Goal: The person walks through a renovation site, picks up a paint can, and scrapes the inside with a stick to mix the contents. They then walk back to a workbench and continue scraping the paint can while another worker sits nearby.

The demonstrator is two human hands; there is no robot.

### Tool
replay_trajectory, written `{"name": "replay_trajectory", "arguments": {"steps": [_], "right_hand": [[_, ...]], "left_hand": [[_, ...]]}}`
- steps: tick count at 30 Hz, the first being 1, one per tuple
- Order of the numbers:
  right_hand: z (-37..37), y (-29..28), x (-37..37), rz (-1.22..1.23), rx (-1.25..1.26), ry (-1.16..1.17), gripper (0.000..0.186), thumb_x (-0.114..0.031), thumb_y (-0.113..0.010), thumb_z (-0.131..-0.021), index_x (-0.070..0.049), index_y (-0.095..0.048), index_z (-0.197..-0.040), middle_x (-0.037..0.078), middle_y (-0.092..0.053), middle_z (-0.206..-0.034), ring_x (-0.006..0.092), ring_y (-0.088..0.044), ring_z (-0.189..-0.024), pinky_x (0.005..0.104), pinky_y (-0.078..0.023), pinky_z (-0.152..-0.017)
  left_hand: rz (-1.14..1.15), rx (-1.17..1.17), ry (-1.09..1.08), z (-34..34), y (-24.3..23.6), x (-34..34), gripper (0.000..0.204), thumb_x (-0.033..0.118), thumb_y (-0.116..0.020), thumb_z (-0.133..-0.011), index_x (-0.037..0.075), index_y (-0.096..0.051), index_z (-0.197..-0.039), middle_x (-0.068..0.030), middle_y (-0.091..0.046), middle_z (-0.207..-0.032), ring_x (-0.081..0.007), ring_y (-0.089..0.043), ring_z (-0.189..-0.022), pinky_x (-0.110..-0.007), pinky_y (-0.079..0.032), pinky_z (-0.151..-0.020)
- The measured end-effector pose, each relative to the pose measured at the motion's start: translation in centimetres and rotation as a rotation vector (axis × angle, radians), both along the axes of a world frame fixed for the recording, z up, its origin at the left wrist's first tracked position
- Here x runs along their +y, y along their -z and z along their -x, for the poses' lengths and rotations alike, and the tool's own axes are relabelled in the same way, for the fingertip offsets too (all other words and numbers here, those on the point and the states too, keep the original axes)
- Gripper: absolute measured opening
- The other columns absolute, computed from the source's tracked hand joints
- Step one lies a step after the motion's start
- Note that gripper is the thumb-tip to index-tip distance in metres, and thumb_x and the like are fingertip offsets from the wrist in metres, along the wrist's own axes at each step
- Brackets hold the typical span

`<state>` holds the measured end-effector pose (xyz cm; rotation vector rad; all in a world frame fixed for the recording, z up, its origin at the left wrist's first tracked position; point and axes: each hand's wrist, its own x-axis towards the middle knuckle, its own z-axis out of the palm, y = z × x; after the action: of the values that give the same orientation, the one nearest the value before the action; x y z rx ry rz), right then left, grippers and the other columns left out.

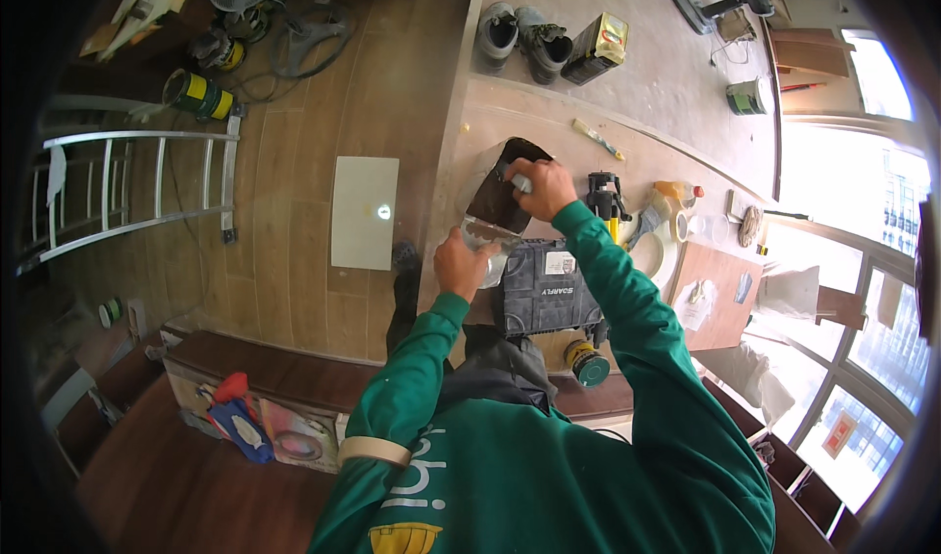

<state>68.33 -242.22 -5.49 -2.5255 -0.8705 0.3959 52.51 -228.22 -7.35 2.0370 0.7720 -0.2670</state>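
My left hand (461,263) is closed at the near end of a dark brown, flat-looking piece (498,199). Beside its fingers is a greyish, pale-smeared flat part (487,235), like a broad blade; how it joins the brown piece is unclear. My right hand (545,189) is closed over the brown piece's right side, fingers around a small pale grey object (521,182) whose kind I cannot make out. Just nearer than both hands, a grey-black hard case (549,294) lies against my lap. A beige tape roll (375,450) rings my left sleeve.
A paintbrush (598,139), black-and-yellow tripod (607,196), bottle (678,191) and tape rolls sit to the right. Shoes (497,36) and a carton (598,50) stand farther off. Left are a ladder (161,176), a white panel (365,213) and a can (199,95). Another can (588,364) is nearby.
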Motion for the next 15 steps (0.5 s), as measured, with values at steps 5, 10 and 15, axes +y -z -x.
{"name": "replay_trajectory", "arguments": {"steps": [5,10,15], "right_hand": [[0.8,0.1,0.4,-0.067,0.248,-0.162,0.024,-0.015,-0.065,-0.064,-0.019,-0.071,-0.086,0.017,-0.067,-0.074,0.0367,-0.066,-0.076,0.046,-0.052,-0.073],[-0.3,-0.5,0.2,0.018,0.093,0.118,0.025,-0.01,-0.065,-0.066,-0.016,-0.071,-0.089,0.017,-0.069,-0.079,0.0367,-0.066,-0.076,0.0421,-0.054,-0.071],[1.3,-3.0,-0.4,-0.124,0.372,0.042,0.023,-0.007,-0.066,-0.066,-0.012,-0.07,-0.089,0.015,-0.068,-0.077,0.0268,-0.067,-0.074,0.0368,-0.053,-0.072]], "left_hand": [[0.019,-0.01,-0.016,-0.1,-0.6,0.1,0.055,0.033,-0.084,-0.064,-0.005,-0.059,-0.097,-0.0288,-0.066,-0.092,-0.0467,-0.063,-0.091,-0.051,-0.049,-0.081],[-0.012,0.019,-0.004,-0.2,-0.6,0.1,0.055,0.033,-0.084,-0.064,-0.005,-0.06,-0.097,-0.0288,-0.066,-0.093,-0.0465,-0.063,-0.092,-0.051,-0.049,-0.081],[0.033,0.034,-0.006,-0.3,-1.5,0.2,0.054,0.032,-0.083,-0.065,-0.005,-0.059,-0.097,-0.029,-0.066,-0.094,-0.0463,-0.063,-0.093,-0.05,-0.048,-0.083]]}}
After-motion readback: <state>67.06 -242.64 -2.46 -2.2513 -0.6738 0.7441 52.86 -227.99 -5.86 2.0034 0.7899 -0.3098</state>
